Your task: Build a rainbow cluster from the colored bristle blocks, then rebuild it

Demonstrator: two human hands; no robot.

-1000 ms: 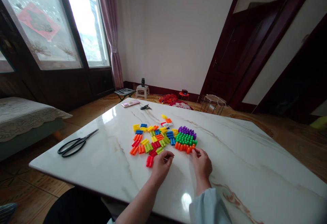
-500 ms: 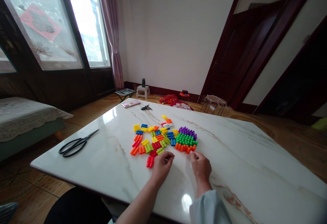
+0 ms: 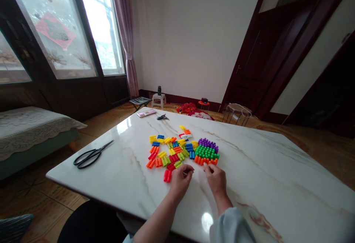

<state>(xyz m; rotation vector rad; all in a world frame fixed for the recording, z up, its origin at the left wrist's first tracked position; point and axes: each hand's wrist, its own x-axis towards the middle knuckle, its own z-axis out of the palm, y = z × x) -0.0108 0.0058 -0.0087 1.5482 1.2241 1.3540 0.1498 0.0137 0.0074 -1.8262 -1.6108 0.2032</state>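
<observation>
My left hand rests on the marble table beside a red double-tube piece, its fingers curled into a pinch; anything inside them is hidden. Close to the front edge of a bumpy block of orange pieces, green pieces and purple pieces is my right hand. Its thumb and forefinger are pinched together, and I cannot make out anything between them. Beyond my left hand lie many small plastic double-tube pieces in red, yellow, orange, lime and blue.
Black-handled scissors lie on the left of the marble table. Toward the far edge are a pink phone and a small dark tool. A wire-legged stool stands beyond the table.
The camera view has turned slightly left, so everything sits farther right in the picture. My right hand has shifted a little left along the orange row. My left hand stays about where it was.
</observation>
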